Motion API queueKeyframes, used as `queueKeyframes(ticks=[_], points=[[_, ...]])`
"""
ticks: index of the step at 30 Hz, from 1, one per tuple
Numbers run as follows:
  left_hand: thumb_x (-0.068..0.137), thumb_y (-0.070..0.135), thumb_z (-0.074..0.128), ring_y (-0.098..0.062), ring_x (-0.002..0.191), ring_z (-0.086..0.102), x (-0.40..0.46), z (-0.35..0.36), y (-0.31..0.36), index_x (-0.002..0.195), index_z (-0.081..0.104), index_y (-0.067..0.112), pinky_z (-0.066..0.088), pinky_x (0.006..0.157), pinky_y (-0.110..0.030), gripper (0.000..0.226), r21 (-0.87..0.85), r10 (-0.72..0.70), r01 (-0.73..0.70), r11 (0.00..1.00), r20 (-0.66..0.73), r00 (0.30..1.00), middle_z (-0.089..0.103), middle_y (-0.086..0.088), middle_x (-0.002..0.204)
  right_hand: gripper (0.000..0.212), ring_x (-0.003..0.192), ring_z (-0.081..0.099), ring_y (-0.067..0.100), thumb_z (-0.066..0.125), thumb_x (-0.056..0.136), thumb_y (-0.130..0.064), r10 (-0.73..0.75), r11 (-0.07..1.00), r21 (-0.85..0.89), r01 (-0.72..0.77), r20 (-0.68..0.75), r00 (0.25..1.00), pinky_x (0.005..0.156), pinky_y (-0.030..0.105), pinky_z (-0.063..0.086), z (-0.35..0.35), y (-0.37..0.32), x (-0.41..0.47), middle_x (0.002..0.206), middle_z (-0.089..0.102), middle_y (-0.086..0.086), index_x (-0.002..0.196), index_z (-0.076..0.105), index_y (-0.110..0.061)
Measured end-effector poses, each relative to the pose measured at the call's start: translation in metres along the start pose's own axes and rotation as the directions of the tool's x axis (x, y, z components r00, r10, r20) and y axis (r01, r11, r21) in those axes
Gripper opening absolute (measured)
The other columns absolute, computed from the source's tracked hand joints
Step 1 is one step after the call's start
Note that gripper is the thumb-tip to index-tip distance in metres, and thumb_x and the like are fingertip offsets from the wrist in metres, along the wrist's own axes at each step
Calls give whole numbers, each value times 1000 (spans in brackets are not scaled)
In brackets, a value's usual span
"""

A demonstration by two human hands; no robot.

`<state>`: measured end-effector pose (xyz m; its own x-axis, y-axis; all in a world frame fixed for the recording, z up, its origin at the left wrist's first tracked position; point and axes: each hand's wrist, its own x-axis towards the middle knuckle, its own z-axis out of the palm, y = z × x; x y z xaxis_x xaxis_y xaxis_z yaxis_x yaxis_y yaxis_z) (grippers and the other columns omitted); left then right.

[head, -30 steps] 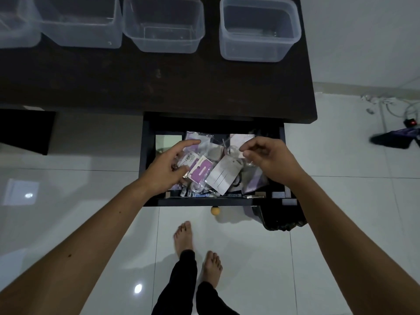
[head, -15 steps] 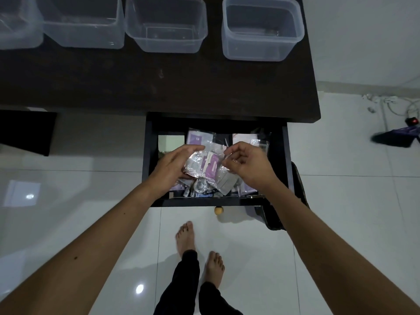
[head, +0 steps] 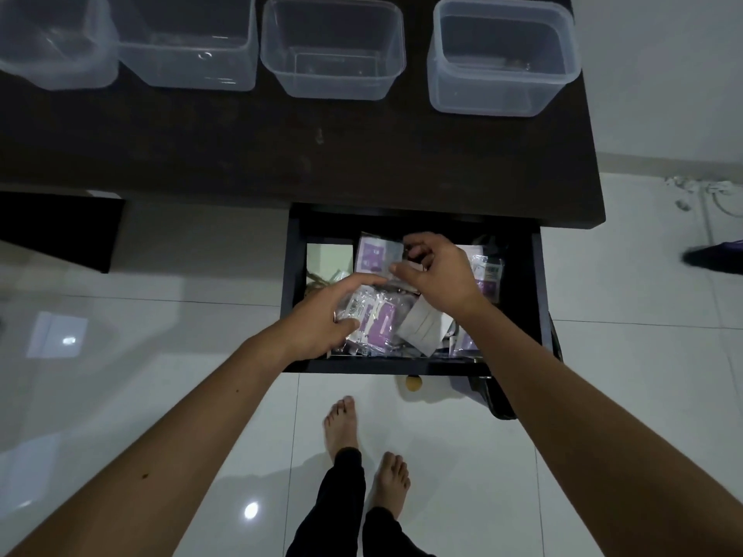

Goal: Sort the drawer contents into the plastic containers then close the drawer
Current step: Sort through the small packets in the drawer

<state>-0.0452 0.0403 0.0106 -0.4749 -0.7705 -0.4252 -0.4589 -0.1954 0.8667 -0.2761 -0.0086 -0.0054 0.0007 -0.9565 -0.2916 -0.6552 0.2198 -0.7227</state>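
The desk top (head: 362, 154) is a very dark brown, nearly black, and the open drawer (head: 295, 291) matches it — black walls and front, with a small tan knob (head: 413, 383) below its front edge. Inside the drawer lie clear plastic packets (head: 376, 319) printed in purple and white, one carrying a white barcode label; another purple-and-white packet (head: 376, 255) sits toward the back. A pale grey card (head: 420, 327) lies among them, and a cream patch (head: 327, 259) shows at the back left. The four containers (head: 333, 46) are colourless and see-through — the rightmost one (head: 502, 54) has a faint bluish-white cast. The floor (head: 161, 396) is glossy white tile with thin grey joints. The trousers (head: 341, 496) are black.
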Motion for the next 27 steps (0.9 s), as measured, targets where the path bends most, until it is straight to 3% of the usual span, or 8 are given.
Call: queueKeyframes(ticks=[4,8,12,17,21,24,25,27], points=[[100,2,64,6,74,62,2,2,-5,143,50,50,48,66,-13,66,80,-48,49,996,-17,999,62,4,131,84,119,54,25,86,78,-51,22,977,-212,-8,64,998,100,41,50,10,4,15,123,57,7,149,52,-23],[101,3,64,5,47,50,0,4,-2,144,55,38,39,51,-10,56,95,-72,77,993,-57,996,48,16,77,79,125,52,29,94,70,-42,28,963,-271,1,104,994,106,43,49,14,5,21,127,55,10,139,61,-24],[101,4,65,9,56,58,1,4,-3,143,54,41,42,54,-9,57,108,-74,81,991,-68,995,56,15,89,69,114,57,21,95,70,-36,42,986,-163,-33,51,998,98,37,53,7,7,18,120,53,1,130,62,-26],[101,3,63,0,39,46,1,5,1,144,54,39,38,47,-10,57,124,-94,101,987,-67,993,56,11,89,34,73,60,14,87,83,-24,15,1000,7,-15,4,1000,69,30,51,-15,4,5,91,68,3,109,65,-21],[100,3,66,-3,38,45,1,6,0,142,55,41,41,46,-13,58,129,-79,89,988,-75,994,63,7,109,10,77,68,19,77,90,-18,-40,994,98,42,-22,999,70,34,55,-34,5,-14,88,73,1,94,68,-17],[99,2,67,-4,37,42,3,8,-1,140,58,39,39,44,-15,56,108,-90,100,989,-98,991,54,11,67,8,78,71,15,75,94,-16,-40,978,205,39,1,999,71,34,61,-49,7,-24,88,73,3,97,68,-13],[99,2,67,-4,39,42,4,8,-1,139,58,40,42,44,-19,57,100,-84,94,990,-106,991,59,13,69,9,78,72,17,74,94,-14,-30,968,249,26,9,1000,71,33,61,-54,7,-26,89,73,5,99,67,-10],[98,3,68,-14,54,62,6,8,1,136,58,47,58,52,-32,59,44,-70,76,996,-118,991,69,17,103,12,81,74,20,74,94,-9,-8,937,349,5,8,1000,71,30,60,-64,6,-31,93,74,10,102,66,-5]])
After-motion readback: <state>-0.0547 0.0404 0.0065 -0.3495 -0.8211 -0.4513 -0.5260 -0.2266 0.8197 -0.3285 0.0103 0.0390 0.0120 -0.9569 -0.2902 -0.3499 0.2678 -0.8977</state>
